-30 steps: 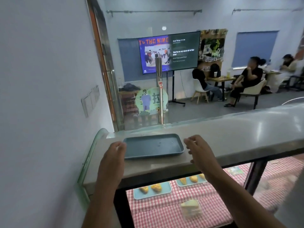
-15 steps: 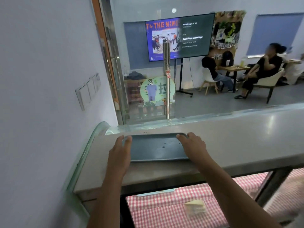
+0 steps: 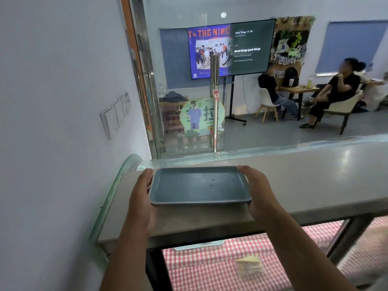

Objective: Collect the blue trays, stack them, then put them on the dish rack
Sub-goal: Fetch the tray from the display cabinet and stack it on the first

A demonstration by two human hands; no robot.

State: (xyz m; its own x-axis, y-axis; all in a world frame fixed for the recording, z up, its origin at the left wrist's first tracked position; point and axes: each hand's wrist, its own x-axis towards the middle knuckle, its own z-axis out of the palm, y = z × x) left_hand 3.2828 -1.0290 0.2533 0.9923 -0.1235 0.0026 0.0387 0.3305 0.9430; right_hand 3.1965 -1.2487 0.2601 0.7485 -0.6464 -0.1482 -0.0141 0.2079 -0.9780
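Tray [image 3: 199, 186], blue and shallow with a few crumbs inside, is gripped at both short ends above the grey worktop [image 3: 315, 177], near its left end. The left hand [image 3: 141, 198] is curled around the left rim, fingers wrapped over its edge; the right hand [image 3: 260, 194] is closed likewise on the right rim. Whether the tray's underside touches the worktop cannot be told.

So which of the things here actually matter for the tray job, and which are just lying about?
Part of the job:
blue tray, gripped at its ends by the left hand and right hand

Just there:
counter
television
light switches
checked cloth
wrapped sandwich
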